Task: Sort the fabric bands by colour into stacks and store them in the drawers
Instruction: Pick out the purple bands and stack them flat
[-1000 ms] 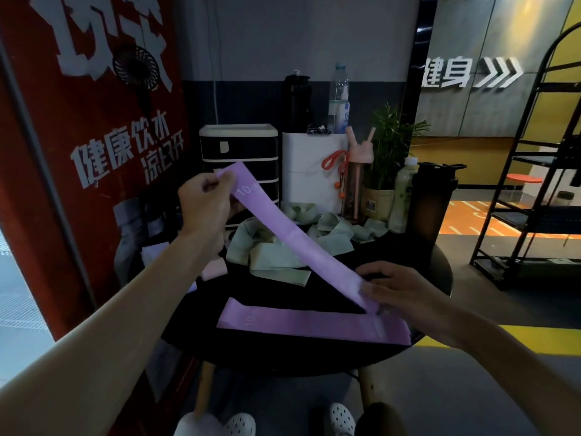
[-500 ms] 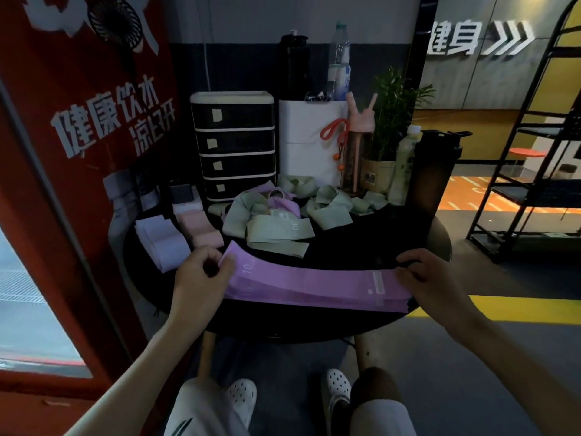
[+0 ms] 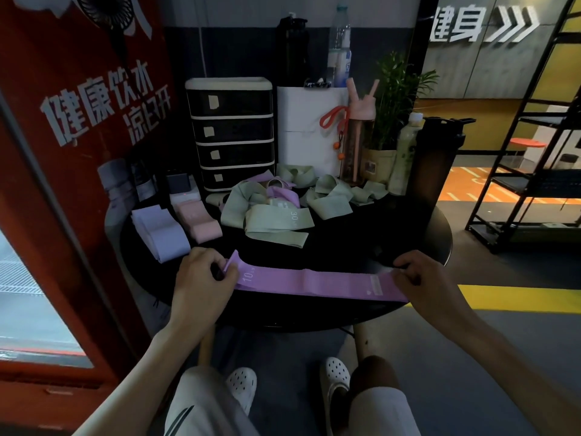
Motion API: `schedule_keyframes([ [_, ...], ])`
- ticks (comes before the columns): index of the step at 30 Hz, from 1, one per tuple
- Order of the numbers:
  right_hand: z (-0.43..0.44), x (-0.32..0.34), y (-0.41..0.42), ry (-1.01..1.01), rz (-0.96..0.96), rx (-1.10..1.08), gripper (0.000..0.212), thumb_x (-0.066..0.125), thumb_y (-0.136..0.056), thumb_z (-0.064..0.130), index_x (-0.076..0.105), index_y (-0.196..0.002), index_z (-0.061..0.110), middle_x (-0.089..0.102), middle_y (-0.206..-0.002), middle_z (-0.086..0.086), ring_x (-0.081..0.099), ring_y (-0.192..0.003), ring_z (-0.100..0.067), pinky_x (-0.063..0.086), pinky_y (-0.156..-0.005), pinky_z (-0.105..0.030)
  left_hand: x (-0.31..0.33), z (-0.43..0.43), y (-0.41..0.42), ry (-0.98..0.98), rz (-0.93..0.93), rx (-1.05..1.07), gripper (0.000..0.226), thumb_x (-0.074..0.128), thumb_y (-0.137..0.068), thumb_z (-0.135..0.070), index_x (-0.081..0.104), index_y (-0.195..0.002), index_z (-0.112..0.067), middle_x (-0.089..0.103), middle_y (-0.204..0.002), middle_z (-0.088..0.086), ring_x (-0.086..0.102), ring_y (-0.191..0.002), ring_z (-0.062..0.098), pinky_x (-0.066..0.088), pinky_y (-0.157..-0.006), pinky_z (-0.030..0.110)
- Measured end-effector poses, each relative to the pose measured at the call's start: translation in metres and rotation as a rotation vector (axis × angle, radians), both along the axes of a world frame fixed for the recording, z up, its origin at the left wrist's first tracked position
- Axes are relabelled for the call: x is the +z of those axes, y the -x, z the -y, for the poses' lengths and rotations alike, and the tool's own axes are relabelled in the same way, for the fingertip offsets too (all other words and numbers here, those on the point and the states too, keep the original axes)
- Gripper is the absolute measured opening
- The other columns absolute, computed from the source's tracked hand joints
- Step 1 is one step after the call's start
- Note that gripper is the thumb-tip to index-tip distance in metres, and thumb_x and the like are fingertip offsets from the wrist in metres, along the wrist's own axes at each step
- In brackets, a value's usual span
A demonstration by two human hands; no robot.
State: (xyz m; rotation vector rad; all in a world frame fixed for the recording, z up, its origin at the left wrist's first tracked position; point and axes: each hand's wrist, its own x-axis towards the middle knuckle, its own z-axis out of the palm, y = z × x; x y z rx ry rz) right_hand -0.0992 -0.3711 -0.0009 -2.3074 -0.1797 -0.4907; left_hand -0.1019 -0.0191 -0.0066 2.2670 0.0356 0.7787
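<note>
A purple fabric band (image 3: 314,282) marked 10 lies flat along the front of the round black table (image 3: 361,247). My left hand (image 3: 201,278) pinches its left end and my right hand (image 3: 421,278) pinches its right end. Behind it sits a loose heap of green bands (image 3: 273,221) with another purple band (image 3: 283,193) mixed in. At the left lie a folded pale lavender stack (image 3: 160,231) and a pink stack (image 3: 198,220). A black drawer unit (image 3: 231,133) with four shut drawers stands at the back.
A white box (image 3: 309,127), a pink bottle (image 3: 358,136), a potted plant (image 3: 390,121), a pale bottle (image 3: 405,152) and a dark shaker (image 3: 437,162) line the table's back right. A red panel (image 3: 63,152) stands left, a black rack (image 3: 534,152) right.
The purple band was held up slanted by my left hand; both hands have brought it down flat onto the purple band lying at the table's front edge.
</note>
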Motion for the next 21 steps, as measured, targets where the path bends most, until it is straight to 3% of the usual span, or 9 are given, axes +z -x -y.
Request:
schedule_keyframes([
  [2, 0.000, 0.000, 0.000, 0.009, 0.010, -0.001, 0.009, 0.064, -0.090, 0.006, 0.059, -0.090, 0.014, 0.051, -0.055, -0.003, 0.048, -0.053, -0.006, 0.037, -0.050, -0.013, -0.001, -0.001, -0.001, 0.022, -0.024, -0.006, 0.022, 0.070, -0.083, -0.018, 0.051, -0.074, -0.017, 0.051, -0.083, -0.002, 0.052, -0.077, 0.016, 0.040, -0.067, 0.029],
  [4, -0.001, 0.003, 0.000, 0.028, 0.040, -0.008, 0.008, 0.066, -0.090, 0.010, 0.060, -0.089, 0.015, 0.046, -0.060, 0.002, 0.045, -0.056, -0.006, 0.036, -0.053, -0.015, 0.000, -0.001, 0.000, 0.004, -0.033, -0.015, 0.023, 0.068, -0.081, -0.034, 0.053, -0.086, -0.018, 0.051, -0.094, -0.003, 0.052, -0.088, 0.019, 0.042, -0.077, 0.033],
  [6, 0.000, 0.005, -0.001, 0.066, 0.086, 0.017, 0.011, 0.071, -0.087, 0.014, 0.064, -0.095, 0.018, 0.048, -0.080, 0.004, 0.047, -0.073, -0.004, 0.037, -0.066, -0.013, 0.005, 0.002, 0.001, -0.183, -0.015, -0.067, 0.036, 0.056, -0.078, -0.053, 0.058, -0.099, -0.023, 0.054, -0.108, -0.007, 0.050, -0.104, 0.014, 0.037, -0.089, 0.036],
  [8, 0.003, 0.006, -0.001, 0.146, 0.047, 0.122, 0.030, 0.077, -0.079, 0.033, 0.066, -0.107, 0.027, 0.051, -0.106, 0.006, 0.046, -0.099, -0.009, 0.037, -0.087, -0.019, 0.015, 0.008, 0.001, -0.405, 0.032, -0.190, 0.043, 0.048, -0.079, -0.060, 0.064, -0.105, -0.030, 0.057, -0.118, -0.012, 0.049, -0.114, 0.010, 0.027, -0.098, 0.031],
  [10, 0.007, 0.006, 0.001, 0.219, -0.037, 0.242, 0.047, 0.069, -0.069, 0.059, 0.059, -0.112, 0.044, 0.048, -0.121, 0.016, 0.040, -0.116, -0.011, 0.037, -0.096, -0.031, 0.024, 0.020, 0.000, -0.545, -0.004, -0.356, 0.047, 0.048, -0.082, -0.065, 0.065, -0.114, -0.035, 0.055, -0.130, -0.015, 0.044, -0.124, 0.009, 0.019, -0.102, 0.024],
  [12, 0.009, 0.004, 0.001, 0.234, -0.076, 0.304, 0.046, 0.069, -0.065, 0.064, 0.055, -0.109, 0.054, 0.047, -0.123, 0.023, 0.040, -0.118, -0.004, 0.040, -0.097, -0.034, 0.025, 0.034, -0.004, -0.544, -0.143, -0.505, 0.050, 0.058, -0.084, -0.064, 0.058, -0.128, -0.041, 0.044, -0.142, -0.020, 0.036, -0.129, 0.009, 0.021, -0.105, 0.024],
  [14, 0.011, 0.002, -0.001, 0.204, -0.083, 0.330, 0.038, 0.077, -0.071, 0.054, 0.059, -0.104, 0.053, 0.052, -0.120, 0.020, 0.045, -0.116, -0.003, 0.047, -0.094, -0.038, 0.024, 0.045, -0.010, -0.509, -0.252, -0.613, 0.052, 0.065, -0.085, -0.059, 0.053, -0.133, -0.043, 0.042, -0.143, -0.023, 0.035, -0.130, 0.006, 0.027, -0.107, 0.027],
  [17, 0.013, 0.002, -0.002, 0.160, -0.076, 0.360, 0.033, 0.068, -0.073, 0.065, 0.066, -0.099, 0.045, 0.057, -0.115, 0.015, 0.052, -0.111, -0.009, 0.052, -0.087, -0.038, 0.020, 0.051, -0.019, -0.506, -0.261, -0.679, 0.041, 0.064, -0.090, -0.052, 0.058, -0.129, -0.041, 0.050, -0.133, -0.022, 0.042, -0.126, 0.004, 0.030, -0.106, 0.031],
  [21, 0.012, 0.003, -0.001, 0.155, -0.083, 0.356, 0.029, 0.069, -0.073, 0.053, 0.071, -0.095, 0.034, 0.055, -0.113, 0.012, 0.052, -0.110, -0.006, 0.051, -0.089, -0.035, 0.014, 0.050, -0.025, -0.506, -0.254, -0.670, 0.028, 0.061, -0.093, -0.048, 0.063, -0.120, -0.042, 0.051, -0.125, -0.022, 0.043, -0.121, 0.005, 0.031, -0.101, 0.033],
])
